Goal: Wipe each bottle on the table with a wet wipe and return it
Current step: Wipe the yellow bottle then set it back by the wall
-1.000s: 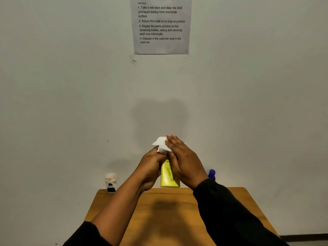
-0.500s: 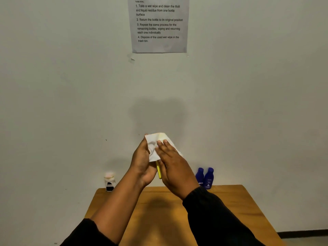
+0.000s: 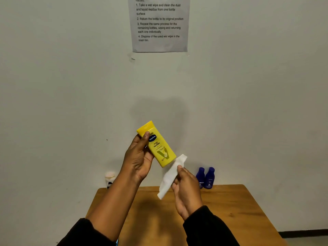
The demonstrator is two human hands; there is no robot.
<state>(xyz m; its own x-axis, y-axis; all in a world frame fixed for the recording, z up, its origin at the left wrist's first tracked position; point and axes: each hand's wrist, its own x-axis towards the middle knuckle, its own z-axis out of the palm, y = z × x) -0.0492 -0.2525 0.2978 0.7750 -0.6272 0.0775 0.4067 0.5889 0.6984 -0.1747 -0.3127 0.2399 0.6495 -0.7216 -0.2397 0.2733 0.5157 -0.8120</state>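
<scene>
the person holds a yellow bottle (image 3: pixel 160 148) up in the air, well above the wooden table (image 3: pixel 234 212) and in front of the pale wall (image 3: pixel 71 103). the left hand (image 3: pixel 139 159) grips it, with the fingers curled round the back of the body and the thumb pressed flat on the front just below the cap. the bottle is tilted, cap up and to the left, base down and to the right. its label faces this way, with a dark blue oval badge near the top.

the right hand (image 3: pixel 187 189) is lower and to the right, pinching a white wet wipe (image 3: pixel 169 180) between thumb and fingers. the wipe is bunched into a long strip. its upper end comes right up beside the base of the yellow bottle, though i can't tell whether it touches. its lower end hangs free below the hand, above the table.

two blue bottles (image 3: pixel 210 177) stand upright side by side at the far edge of the table by the wall, the left one partly hidden by the right hand. at the far left corner a small bottle (image 3: pixel 110 177) with a pale cap stands half behind the left forearm.

both arms wear dark sleeves (image 3: pixel 209 228), the left one pushed back. a sheet of paper (image 3: pixel 159 25) with numbered printed steps hangs high on the wall.
</scene>
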